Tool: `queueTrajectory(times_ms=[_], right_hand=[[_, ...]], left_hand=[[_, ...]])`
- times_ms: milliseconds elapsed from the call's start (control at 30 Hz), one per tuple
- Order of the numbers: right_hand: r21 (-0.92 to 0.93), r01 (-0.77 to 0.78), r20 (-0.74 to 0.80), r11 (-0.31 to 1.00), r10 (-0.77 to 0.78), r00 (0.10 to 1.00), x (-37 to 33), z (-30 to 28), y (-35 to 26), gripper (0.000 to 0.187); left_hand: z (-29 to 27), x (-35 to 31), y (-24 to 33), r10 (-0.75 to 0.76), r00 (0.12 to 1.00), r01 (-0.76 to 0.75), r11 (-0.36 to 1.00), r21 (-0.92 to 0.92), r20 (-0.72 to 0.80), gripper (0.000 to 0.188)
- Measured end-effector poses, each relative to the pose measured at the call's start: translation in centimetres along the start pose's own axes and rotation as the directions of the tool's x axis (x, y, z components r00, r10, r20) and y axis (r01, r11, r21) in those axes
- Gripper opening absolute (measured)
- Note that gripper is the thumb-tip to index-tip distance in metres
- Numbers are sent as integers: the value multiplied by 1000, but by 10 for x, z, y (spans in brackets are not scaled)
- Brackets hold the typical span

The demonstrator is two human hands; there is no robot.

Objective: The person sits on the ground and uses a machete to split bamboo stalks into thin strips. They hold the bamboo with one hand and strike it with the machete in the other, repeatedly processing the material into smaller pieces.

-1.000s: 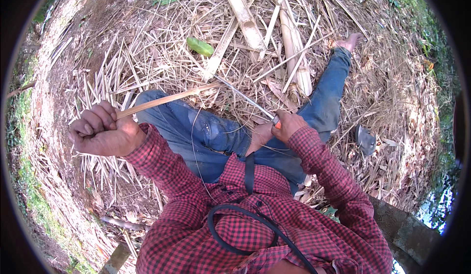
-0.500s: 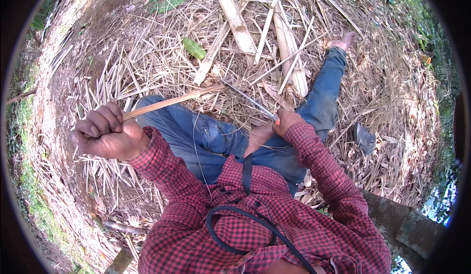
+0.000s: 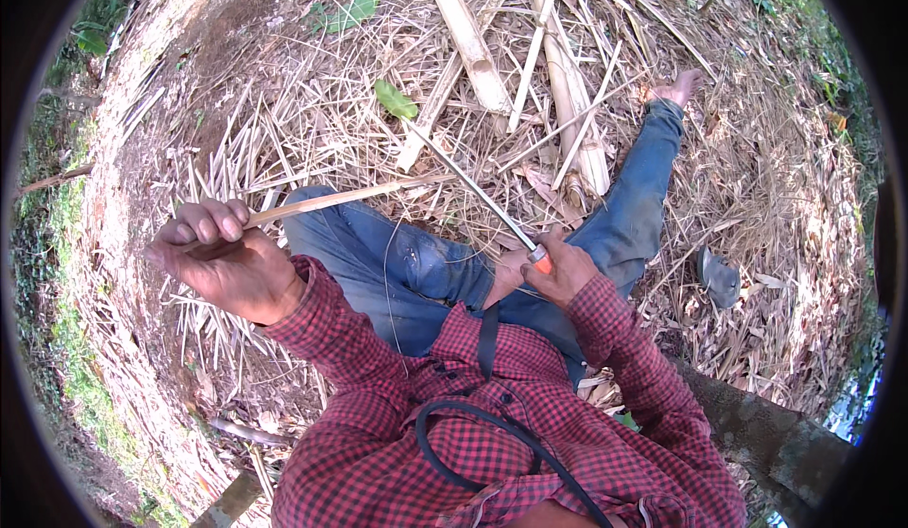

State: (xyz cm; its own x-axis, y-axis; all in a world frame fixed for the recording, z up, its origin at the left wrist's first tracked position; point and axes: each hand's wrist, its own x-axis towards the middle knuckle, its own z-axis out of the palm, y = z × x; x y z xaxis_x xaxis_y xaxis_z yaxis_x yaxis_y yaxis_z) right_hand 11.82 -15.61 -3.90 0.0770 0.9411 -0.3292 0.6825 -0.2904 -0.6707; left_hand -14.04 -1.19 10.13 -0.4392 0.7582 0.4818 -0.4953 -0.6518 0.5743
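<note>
One strip (image 3: 331, 199) left of the knife (image 3: 498, 212), loosely held by a left hand (image 3: 236, 272) now uncurled from its fist; knife gripped in the right hand (image 3: 569, 268), strip's end farther down from its tip, suggesting a lull between strokes. Beyond the knife: one green leaf (image 3: 394, 100), two thick stalks (image 3: 469, 45).

A slim tan bamboo strip (image 3: 331, 199) slants forward-right; the orange-handled knife (image 3: 480, 195) points forward-left, its bare blade at the strip's far end.
</note>
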Motion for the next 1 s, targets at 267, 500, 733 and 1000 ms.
queueTrajectory(times_ms=[267,500,733,1000], right_hand=[[120,370,-143,921,-353,925,-5,23,-72,35],[29,292,-131,956,-286,949,0,28,-60,36],[82,238,-58,968,-234,971,1,28,-51,34],[44,206,-23,978,-205,979,-7,29,-60,35]], left_hand=[[25,-21,-1,76,997,-74,990,123,-8,33],[36,-31,-10,190,980,-169,956,241,-64,37],[36,-32,-21,235,970,-204,931,301,-69,38],[24,-22,-21,293,928,-198,912,360,-231,36]])
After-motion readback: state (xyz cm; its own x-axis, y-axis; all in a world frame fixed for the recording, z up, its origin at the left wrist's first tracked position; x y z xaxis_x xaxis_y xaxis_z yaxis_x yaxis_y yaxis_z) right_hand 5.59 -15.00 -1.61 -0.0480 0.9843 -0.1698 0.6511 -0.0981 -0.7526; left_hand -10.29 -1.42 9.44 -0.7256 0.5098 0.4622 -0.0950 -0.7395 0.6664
